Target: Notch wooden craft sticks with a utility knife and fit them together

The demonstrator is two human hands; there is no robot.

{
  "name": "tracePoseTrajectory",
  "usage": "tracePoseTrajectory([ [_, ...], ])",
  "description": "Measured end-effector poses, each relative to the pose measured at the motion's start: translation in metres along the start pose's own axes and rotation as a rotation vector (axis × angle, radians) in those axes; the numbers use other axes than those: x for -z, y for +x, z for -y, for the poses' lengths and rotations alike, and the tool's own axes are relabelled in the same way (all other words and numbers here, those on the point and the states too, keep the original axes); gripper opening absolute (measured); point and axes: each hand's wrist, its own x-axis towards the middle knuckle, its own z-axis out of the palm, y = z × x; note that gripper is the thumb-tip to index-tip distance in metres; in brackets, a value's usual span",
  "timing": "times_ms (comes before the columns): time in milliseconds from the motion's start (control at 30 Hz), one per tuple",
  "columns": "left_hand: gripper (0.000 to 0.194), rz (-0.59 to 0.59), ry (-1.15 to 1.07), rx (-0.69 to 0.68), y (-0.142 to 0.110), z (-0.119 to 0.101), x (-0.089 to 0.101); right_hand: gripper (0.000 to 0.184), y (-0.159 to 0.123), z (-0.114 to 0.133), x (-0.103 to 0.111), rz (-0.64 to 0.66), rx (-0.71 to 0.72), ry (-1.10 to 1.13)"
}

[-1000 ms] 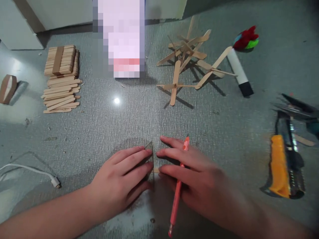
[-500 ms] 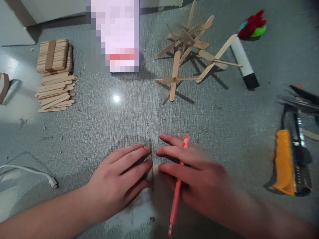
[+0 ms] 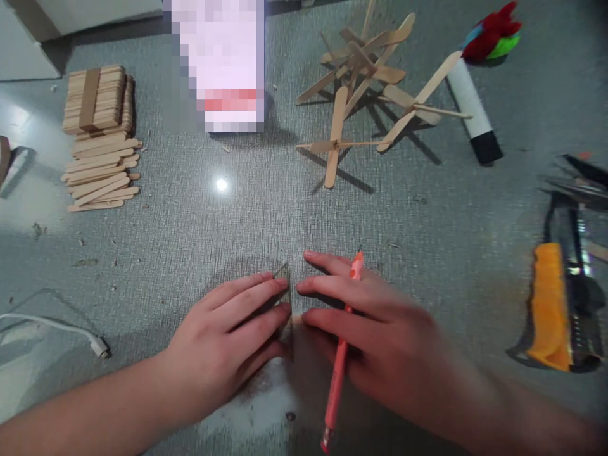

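My left hand (image 3: 232, 323) presses down on a clear set square (image 3: 285, 272), its fingers close together and slightly bent. Only the tip and right edge of the set square show past the fingertips. My right hand (image 3: 365, 316) faces it, with a red pencil (image 3: 337, 380) tucked between the fingers, its point aimed away from me and its eraser end towards me. Under the right fingertips lies a wooden craft stick (image 3: 297, 320); just a short piece shows beside the set square. Both thumbs are mostly hidden.
Craft sticks (image 3: 102, 164) and a banded bundle (image 3: 107, 98) lie far left. Joined sticks (image 3: 335, 145) stand at the back, near a white tube (image 3: 468, 101) and coloured fuzzy pieces (image 3: 494, 38). An orange-handled tool (image 3: 548, 304) is right; a white cable (image 3: 61, 323) is left.
The view has shifted slightly, so the things at the back sit a little higher and the right-hand things farther right. Both hands, the pencil and the set square keep nearly the same places.
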Motion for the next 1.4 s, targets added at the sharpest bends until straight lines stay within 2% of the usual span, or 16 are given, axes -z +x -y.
tracePoseTrajectory([
  [300, 0.029, -0.013, -0.017, 0.008, 0.001, 0.0, -0.001, 0.022, -0.003, -0.002, -0.003, 0.006, 0.004, -0.032],
  [433, 0.028, -0.013, -0.017, 0.01, 0.001, 0.0, 0.0, 0.015, -0.003, 0.003, 0.004, -0.073, 0.003, 0.012],
  [533, 0.028, -0.016, -0.035, 0.023, 0.001, -0.001, 0.001, 0.015, -0.008, 0.012, 0.011, -0.183, -0.099, 0.165],
  [600, 0.029, -0.014, -0.046, 0.028, 0.001, -0.001, 0.002, 0.013, -0.012, 0.018, 0.01, -0.237, -0.207, 0.374],
  [667, 0.028, -0.007, -0.048, 0.025, 0.001, -0.001, 0.002, 0.025, -0.015, 0.024, 0.006, -0.28, -0.328, 0.557],
  [733, 0.028, -0.004, -0.041, 0.023, 0.001, -0.001, 0.002, 0.028, -0.015, 0.028, 0.001, -0.304, -0.373, 0.609],
  [833, 0.029, -0.008, -0.037, 0.021, 0.002, -0.001, 0.002, 0.023, -0.015, 0.031, 0.001, -0.273, -0.405, 0.523],
  [933, 0.029, -0.006, -0.04, 0.024, 0.001, -0.001, 0.001, 0.025, -0.014, 0.033, 0.006, -0.176, -0.363, 0.404],
  [1000, 0.029, -0.007, -0.042, 0.026, 0.0, -0.001, 0.001, 0.022, -0.011, 0.034, 0.007, -0.155, -0.344, 0.332],
  [1033, 0.029, -0.004, -0.043, 0.027, 0.0, -0.001, 0.001, 0.019, -0.009, 0.034, 0.006, -0.182, -0.371, 0.286],
  [1100, 0.029, 0.007, -0.05, 0.026, 0.0, -0.001, 0.002, 0.02, -0.003, 0.034, 0.002, -0.256, -0.337, 0.219],
  [1400, 0.028, 0.015, -0.052, 0.033, -0.001, -0.001, 0.001, 0.022, 0.002, 0.034, -0.006, -0.188, -0.285, 0.242],
])
